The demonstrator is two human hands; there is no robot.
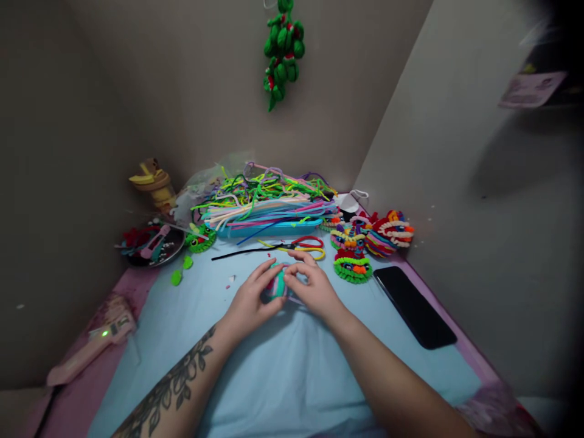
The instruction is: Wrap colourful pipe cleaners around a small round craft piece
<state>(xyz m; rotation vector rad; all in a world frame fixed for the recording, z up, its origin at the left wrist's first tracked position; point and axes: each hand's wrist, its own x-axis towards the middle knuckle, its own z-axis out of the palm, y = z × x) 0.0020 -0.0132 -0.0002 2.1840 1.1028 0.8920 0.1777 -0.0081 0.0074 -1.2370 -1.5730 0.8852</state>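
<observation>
Pipe-cleaner piece [278, 285]: between my hands.
Left hand [250, 298]: fingers clamped around it, seemingly to steady it.
Right hand [316, 287]: fingertips together at its edge; grip, I cannot tell.

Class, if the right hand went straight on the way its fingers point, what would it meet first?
Most likely the teal piece in the left hand. The right hand looks very near it or touching it; the exact depth is unclear.
</observation>
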